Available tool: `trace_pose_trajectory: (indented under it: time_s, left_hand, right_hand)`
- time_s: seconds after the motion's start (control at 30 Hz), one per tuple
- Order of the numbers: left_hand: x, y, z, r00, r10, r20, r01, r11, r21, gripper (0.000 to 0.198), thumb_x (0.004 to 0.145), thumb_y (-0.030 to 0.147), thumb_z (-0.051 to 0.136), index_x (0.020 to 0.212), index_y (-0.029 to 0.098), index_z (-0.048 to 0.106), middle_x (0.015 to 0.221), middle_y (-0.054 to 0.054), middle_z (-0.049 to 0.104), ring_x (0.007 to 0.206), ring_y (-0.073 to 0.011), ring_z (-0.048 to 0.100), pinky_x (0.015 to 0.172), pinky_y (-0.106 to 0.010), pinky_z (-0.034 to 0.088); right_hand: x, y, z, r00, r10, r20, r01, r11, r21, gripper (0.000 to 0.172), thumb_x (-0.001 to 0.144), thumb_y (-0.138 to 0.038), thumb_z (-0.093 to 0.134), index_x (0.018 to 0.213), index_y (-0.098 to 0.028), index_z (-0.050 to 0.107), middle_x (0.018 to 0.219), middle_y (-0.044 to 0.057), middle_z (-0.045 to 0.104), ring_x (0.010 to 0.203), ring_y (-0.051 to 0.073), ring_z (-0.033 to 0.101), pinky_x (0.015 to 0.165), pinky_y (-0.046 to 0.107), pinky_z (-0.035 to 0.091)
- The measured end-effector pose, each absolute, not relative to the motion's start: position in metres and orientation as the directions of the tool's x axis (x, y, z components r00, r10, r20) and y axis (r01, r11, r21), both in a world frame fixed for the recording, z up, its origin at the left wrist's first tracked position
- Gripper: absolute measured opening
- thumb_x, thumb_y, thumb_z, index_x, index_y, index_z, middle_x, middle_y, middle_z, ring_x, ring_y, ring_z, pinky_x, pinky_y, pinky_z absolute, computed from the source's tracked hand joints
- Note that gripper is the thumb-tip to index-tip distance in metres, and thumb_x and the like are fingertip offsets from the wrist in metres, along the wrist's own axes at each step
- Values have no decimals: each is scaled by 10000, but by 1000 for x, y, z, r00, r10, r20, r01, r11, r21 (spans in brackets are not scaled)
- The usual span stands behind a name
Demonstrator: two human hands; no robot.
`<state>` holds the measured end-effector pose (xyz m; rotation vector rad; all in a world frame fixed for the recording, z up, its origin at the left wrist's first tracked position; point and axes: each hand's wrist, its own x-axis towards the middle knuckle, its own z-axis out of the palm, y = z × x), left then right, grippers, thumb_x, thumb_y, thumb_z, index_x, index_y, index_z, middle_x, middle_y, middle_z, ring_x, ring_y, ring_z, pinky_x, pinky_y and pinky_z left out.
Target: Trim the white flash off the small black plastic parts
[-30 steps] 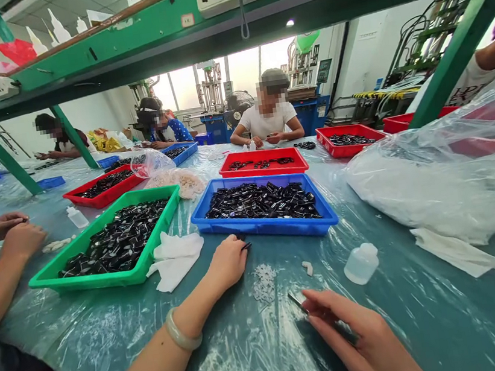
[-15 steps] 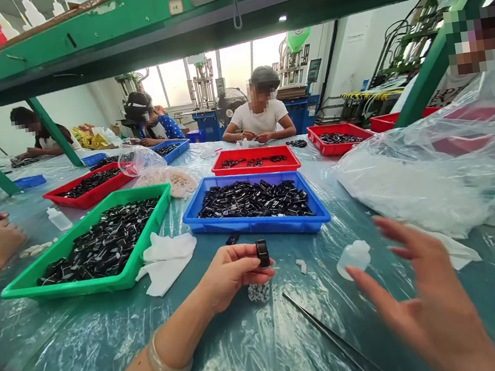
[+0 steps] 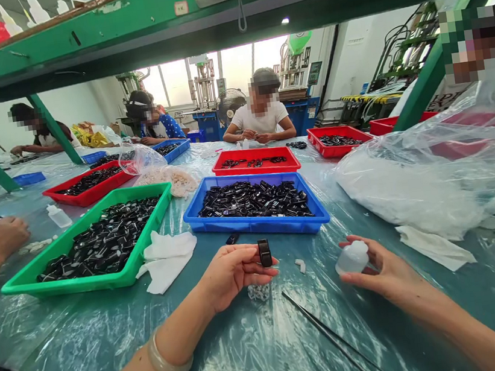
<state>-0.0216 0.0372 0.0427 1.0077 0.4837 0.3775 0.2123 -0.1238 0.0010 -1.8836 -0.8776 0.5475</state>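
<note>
My left hand (image 3: 236,275) pinches a small glossy black plastic part (image 3: 264,253) between thumb and fingers, held up over the table. My right hand (image 3: 377,269) has its thumb in front of a small translucent squeeze bottle (image 3: 352,257) and its fingers behind, closed around it. The bottle leans with its narrower end to the right. Just below my left hand lies a little heap of small whitish pieces (image 3: 259,292). A pair of tweezers (image 3: 328,333) rests between my forearms, its tips toward the heap. One small white elbow-shaped piece (image 3: 300,265) lies between my hands.
Ahead stands a blue tray (image 3: 257,227) of black parts; a green tray (image 3: 67,286) of them is at left, beside a white cloth (image 3: 168,260). Clear plastic bags (image 3: 433,179) fill the right. A green shelf beam (image 3: 118,35) crosses overhead. A neighbour's hands (image 3: 1,236) work at far left.
My right hand has moved left and down from open, spread fingers beside the bottle to a hold around it. My left hand keeps the black part in nearly the same place.
</note>
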Motion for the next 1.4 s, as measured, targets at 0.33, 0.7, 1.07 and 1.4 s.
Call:
trace_pose_trajectory:
  time_s: [0.33, 0.7, 1.07, 1.4]
  left_hand:
    - [-21, 30, 33, 873, 438, -215, 38, 378, 925, 260, 664, 310, 723, 800, 90, 689, 814, -113, 697, 604, -138, 650, 497, -182, 497]
    - [-18, 12, 27, 935, 125, -333, 279, 323, 905, 210, 636, 282, 726, 759, 112, 716, 731, -70, 691, 552, -104, 620, 468, -158, 480]
    - [-17, 10, 26, 934, 48, -354, 321, 318, 892, 185, 656, 260, 710, 753, 103, 709, 717, -68, 681, 547, -96, 612, 467, -152, 482]
    - [-18, 9, 25, 930, 42, -364, 332, 327, 885, 212, 651, 287, 722, 751, 101, 710, 701, -69, 682, 523, -101, 614, 454, -156, 475]
  right_hand:
    - [197, -119, 1, 580, 797, 168, 510, -194, -838, 382, 688, -401, 622, 998, -178, 598, 964, 81, 694, 811, 271, 654, 682, 338, 538]
    - [155, -132, 27, 25, 770, 638, 986, 86, -143, 431, 791, -1, 404, 1136, -202, 567, 981, 72, 639, 912, 254, 526, 741, 401, 428]
    - [142, -136, 34, -83, 742, 665, 996, 78, 37, 411, 851, 33, 357, 1085, -195, 606, 973, 70, 666, 917, 241, 547, 779, 387, 342]
    - [140, -136, 36, -115, 712, 693, 993, 97, 65, 397, 879, 27, 349, 1056, -201, 622, 962, 63, 678, 907, 225, 554, 771, 376, 367]
